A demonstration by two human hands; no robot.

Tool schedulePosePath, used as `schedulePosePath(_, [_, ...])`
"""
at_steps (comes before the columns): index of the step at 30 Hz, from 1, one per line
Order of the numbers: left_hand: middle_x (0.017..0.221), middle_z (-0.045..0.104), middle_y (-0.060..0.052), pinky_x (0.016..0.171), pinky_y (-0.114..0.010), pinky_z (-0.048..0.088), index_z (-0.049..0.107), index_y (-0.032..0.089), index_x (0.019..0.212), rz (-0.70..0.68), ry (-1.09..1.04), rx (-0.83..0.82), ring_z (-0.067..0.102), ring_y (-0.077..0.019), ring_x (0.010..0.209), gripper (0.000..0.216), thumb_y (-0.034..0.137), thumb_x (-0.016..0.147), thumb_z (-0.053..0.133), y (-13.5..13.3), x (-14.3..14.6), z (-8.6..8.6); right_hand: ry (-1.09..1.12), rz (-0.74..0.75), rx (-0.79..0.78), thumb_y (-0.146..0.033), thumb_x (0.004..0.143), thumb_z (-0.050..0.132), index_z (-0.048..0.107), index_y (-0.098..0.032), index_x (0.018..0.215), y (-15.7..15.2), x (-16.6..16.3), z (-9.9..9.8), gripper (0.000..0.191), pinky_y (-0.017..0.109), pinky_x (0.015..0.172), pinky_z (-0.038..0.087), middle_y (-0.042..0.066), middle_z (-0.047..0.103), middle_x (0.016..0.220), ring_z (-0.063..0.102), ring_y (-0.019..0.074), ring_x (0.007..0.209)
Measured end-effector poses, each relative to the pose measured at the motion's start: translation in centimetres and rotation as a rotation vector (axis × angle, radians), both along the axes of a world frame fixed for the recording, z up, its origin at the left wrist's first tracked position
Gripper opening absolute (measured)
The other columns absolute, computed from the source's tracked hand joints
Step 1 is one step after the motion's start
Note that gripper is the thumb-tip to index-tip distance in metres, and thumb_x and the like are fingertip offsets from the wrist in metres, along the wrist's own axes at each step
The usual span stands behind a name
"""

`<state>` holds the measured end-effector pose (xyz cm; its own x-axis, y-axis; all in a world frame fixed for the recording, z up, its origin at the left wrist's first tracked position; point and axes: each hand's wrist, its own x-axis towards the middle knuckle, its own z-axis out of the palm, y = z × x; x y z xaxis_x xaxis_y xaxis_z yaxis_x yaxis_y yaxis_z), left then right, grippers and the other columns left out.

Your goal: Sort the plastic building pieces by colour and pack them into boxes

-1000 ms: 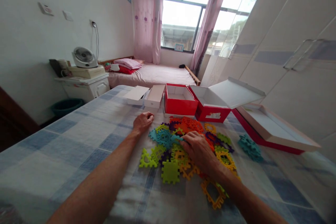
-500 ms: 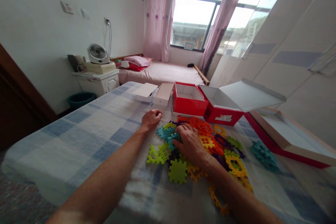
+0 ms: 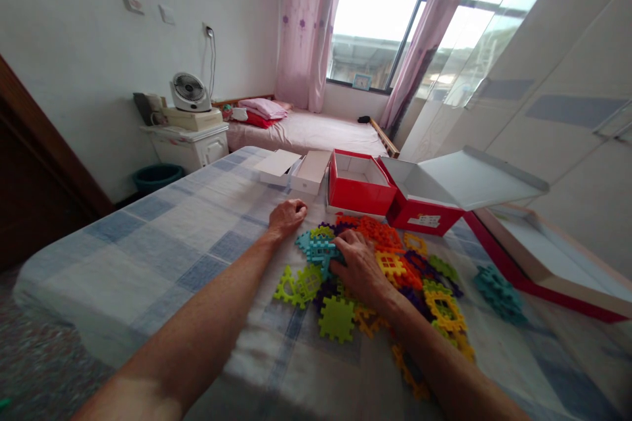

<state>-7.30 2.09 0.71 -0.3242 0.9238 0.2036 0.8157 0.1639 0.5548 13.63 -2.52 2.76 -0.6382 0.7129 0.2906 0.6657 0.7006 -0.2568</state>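
Observation:
My left hand (image 3: 288,218) rests on the checked cloth in a loose fist, just left of the pile, with nothing showing in it. On the pile of interlocking toy tiles, my right hand (image 3: 363,264) has its thumb and fingers closed on a light blue tile (image 3: 323,251) with a grid-like opening. Around it lie lime green tiles (image 3: 336,319), orange-red tiles (image 3: 378,233), yellow tiles (image 3: 390,264) and purple ones. Part of the pile is hidden under my right hand and forearm. Apart from it, to the right, sits a stack of teal tiles (image 3: 500,294).
Behind the pile stand a red open box (image 3: 363,191), another red box with its lid raised (image 3: 419,212) and two small pale boxes (image 3: 310,174). A large shallow box (image 3: 563,256) lies at the right. Beyond the table (image 3: 162,243) are a bed and a fan (image 3: 190,91).
The light blue tile in my right hand has tilted, so its grid side shows more. My left hand stays in place on the cloth. The whole view has shifted slightly.

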Motion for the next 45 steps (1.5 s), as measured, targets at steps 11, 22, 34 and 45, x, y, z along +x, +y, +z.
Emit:
schedulePosePath(11, [0.096,0.073,-0.002,0.072,-0.022,0.045,0.071,0.025,0.095,-0.009,0.005,0.01,0.065,-0.0173,0.087,0.029,0.032,0.081,0.046,0.0,-0.1,-0.1,0.445,-0.008,-0.261,-0.028,0.081,0.048,0.059,-0.02,0.096,0.6,2.3,3.6,0.02,0.031,0.085,0.041,0.005,0.06,0.101,0.054,0.0185,0.095])
schedulePosePath(22, [0.097,0.073,-0.003,0.069,-0.025,0.045,0.07,0.025,0.097,-0.022,0.026,-0.023,0.065,-0.0218,0.087,0.034,0.035,0.079,0.043,0.2,-0.4,0.0,0.102,-0.688,-0.039,-0.034,0.078,0.05,0.062,-0.018,0.092,5.1,21.6,4.1,0.025,0.032,0.074,0.043,0.01,0.067,0.093,0.061,0.0245,0.088])
schedulePosePath(34, [0.097,0.073,-0.001,0.069,-0.024,0.045,0.07,0.026,0.098,-0.015,0.041,-0.036,0.065,-0.0209,0.087,0.035,0.036,0.079,0.043,0.1,-0.3,0.1,0.032,-0.823,-0.062,-0.032,0.075,0.054,0.059,-0.011,0.111,7.4,25.2,1.7,0.042,0.034,0.083,0.046,0.015,0.064,0.111,0.061,0.0253,0.099])
schedulePosePath(45, [0.094,0.073,-0.002,0.067,-0.025,0.044,0.07,0.026,0.096,-0.013,0.032,-0.018,0.066,-0.0211,0.087,0.033,0.035,0.079,0.043,0.3,-0.4,-0.3,-0.293,-0.479,0.197,-0.028,0.085,0.045,0.071,-0.022,0.086,3.0,19.0,1.4,0.027,0.036,0.082,0.041,0.007,0.069,0.089,0.055,0.0251,0.101])
